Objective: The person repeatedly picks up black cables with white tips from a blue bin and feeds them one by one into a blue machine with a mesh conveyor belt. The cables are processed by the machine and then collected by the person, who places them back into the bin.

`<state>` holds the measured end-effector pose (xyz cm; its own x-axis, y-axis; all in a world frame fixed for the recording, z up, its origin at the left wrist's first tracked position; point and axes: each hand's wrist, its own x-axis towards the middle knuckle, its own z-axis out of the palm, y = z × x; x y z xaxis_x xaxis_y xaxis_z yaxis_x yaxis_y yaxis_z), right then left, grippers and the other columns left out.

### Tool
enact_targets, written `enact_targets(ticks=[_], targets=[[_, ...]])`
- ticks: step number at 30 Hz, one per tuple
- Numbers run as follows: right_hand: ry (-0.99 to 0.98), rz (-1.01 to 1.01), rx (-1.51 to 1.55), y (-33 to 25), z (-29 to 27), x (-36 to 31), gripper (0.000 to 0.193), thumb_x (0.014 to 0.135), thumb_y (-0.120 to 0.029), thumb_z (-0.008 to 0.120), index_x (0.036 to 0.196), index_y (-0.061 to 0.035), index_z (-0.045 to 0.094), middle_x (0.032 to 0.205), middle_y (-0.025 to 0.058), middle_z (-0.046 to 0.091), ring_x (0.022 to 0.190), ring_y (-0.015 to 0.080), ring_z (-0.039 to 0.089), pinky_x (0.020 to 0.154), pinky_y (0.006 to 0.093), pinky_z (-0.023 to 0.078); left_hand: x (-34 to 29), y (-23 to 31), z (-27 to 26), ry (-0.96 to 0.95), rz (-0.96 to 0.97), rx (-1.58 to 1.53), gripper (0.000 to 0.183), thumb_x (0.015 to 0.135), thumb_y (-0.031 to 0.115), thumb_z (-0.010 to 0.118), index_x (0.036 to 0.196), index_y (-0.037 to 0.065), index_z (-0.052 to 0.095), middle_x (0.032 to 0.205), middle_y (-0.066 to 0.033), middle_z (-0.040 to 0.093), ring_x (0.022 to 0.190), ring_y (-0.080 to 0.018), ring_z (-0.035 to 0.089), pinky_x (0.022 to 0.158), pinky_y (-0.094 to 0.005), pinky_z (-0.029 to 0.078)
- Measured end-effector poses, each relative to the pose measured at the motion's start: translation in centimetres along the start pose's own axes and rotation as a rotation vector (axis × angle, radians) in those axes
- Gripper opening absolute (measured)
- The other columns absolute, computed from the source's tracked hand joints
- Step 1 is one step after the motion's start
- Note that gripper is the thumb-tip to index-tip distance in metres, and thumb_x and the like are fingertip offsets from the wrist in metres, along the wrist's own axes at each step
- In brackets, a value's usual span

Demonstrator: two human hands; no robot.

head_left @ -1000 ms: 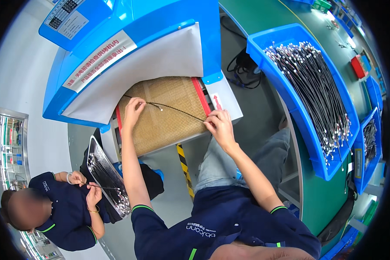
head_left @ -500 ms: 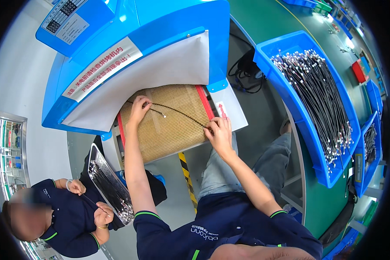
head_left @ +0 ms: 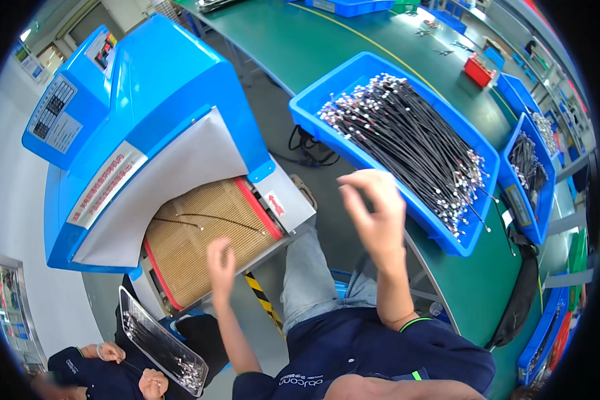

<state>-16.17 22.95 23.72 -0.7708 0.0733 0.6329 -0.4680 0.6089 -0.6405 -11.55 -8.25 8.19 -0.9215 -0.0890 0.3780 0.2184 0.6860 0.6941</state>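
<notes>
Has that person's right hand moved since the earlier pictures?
Yes. The right hand has let go of the cable and moved rightward, away from the machine's mesh belt and toward the large blue bin.

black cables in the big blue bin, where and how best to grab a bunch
Probably mid-length, from above over the side nearest the right hand: the bin is open-topped and the cables lie roughly parallel, their white connectors crowded at both ends.
</notes>
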Motion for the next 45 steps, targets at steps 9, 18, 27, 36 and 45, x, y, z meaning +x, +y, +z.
enact_targets(ticks=[9,18,27,36,45], targets=[[-0.063,0.373,-0.486,6.3,-7.5,-1.3,0.027,0.077,-0.020,0.068,0.099,-0.0043,0.064,0.088,0.0133,0.061,0.088,0.0298,0.054,0.080,0.0397,0.044,-9.3,5.3,6.2,-0.254,-0.164,-0.248,0.021,0.082,0.002,0.059,0.103,0.002,0.061,0.109,-0.0115,0.058,0.103,-0.0246,0.056,0.088,-0.0326,0.044],[-0.102,0.451,-0.585,7.7,-6.2,-0.2,0.019,0.074,-0.026,0.070,0.076,-0.0091,0.062,0.075,0.0062,0.059,0.077,0.0239,0.054,0.069,0.0390,0.037,-9.4,5.2,7.3,-0.261,-0.139,-0.267,0.020,0.081,-0.001,0.058,0.101,0.002,0.063,0.110,-0.0136,0.058,0.101,-0.0240,0.057,0.082,-0.0311,0.049],[0.091,0.396,-0.381,6.4,-7.6,0.8,0.015,0.077,-0.011,0.067,0.075,-0.0027,0.055,0.071,0.0132,0.058,0.069,0.0311,0.056,0.064,0.0415,0.043,-9.5,5.3,7.2,-0.269,-0.145,-0.272,0.021,0.082,-0.001,0.058,0.102,0.003,0.063,0.111,-0.0131,0.056,0.100,-0.0229,0.057,0.081,-0.0301,0.049],[0.380,0.382,-0.126,1.3,-9.3,-0.1,0.008,0.078,-0.003,0.067,0.085,-0.0021,0.064,0.075,0.0061,0.063,0.063,0.0122,0.058,0.054,0.0253,0.043,-8.6,5.5,5.5,-0.166,-0.160,-0.379,0.026,0.083,-0.004,0.057,0.108,0.001,0.057,0.117,-0.0111,0.051,0.106,-0.0195,0.053,0.086,-0.0300,0.046],[0.107,0.223,-0.143,4.0,-3.3,-5.9,0.016,0.077,-0.001,0.068,0.093,-0.0029,0.066,0.080,0.0108,0.062,0.064,0.0201,0.060,0.057,0.0284,0.047,-0.5,12.7,8.3,0.020,-0.766,-1.347,0.051,0.093,0.022,0.051,0.137,0.007,0.029,0.137,-0.0216,0.036,0.128,-0.0313,0.037,0.105,-0.0454,0.032]])
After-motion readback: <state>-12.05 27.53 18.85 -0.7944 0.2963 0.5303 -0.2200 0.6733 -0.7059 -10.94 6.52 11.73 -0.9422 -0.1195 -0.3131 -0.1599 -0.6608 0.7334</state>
